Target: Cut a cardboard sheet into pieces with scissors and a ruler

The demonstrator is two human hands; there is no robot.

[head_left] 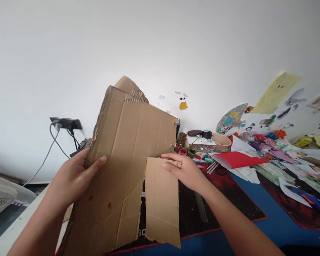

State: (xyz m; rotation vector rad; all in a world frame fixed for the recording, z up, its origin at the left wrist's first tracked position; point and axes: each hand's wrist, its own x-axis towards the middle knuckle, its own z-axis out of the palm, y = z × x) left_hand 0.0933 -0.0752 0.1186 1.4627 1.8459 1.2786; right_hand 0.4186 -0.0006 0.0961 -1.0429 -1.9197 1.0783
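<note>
A large brown cardboard sheet (pixel 122 142), creased and ragged along its edges, stands tilted up in front of me. My left hand (pixel 78 172) grips its left edge, thumb on the near face and fingers behind. A smaller cardboard strip (pixel 162 199) hangs at the lower right of the sheet, with a gap along much of its left side. My right hand (pixel 184 169) pinches the strip's top edge between thumb and fingers. Whether the strip still joins the sheet near its top left corner, I cannot tell.
Below lies a black mat (pixel 186 220) with red trim, bearing a metal ruler (pixel 201 208). Red paper (pixel 240 160), small jars and a round bowl (pixel 221 142) stand to the right. A wall socket (pixel 65 123) with cables and a white fan (pixel 5 195) are left.
</note>
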